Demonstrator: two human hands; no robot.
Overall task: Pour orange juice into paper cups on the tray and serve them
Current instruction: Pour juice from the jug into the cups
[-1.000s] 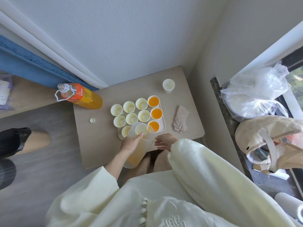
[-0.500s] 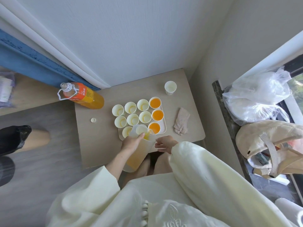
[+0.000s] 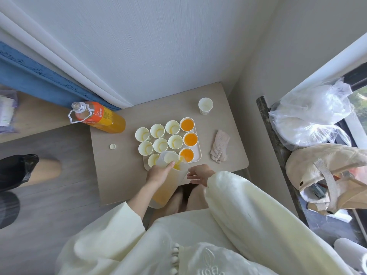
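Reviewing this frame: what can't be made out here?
All head view:
1. The front-middle spot on the tray and its cup's fill: covered by the tilted pitcher and the left hand.
2. Label text on the bottle: too small.
3. Contents of the lone cup: too pale to tell.
4. Whether the right hand touches the pitcher: unclear.

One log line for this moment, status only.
step: pouring | left hand grips tilted pitcher over tray near row | right hand beside it, holds nothing | filled cups: three, right column | other visible cups empty
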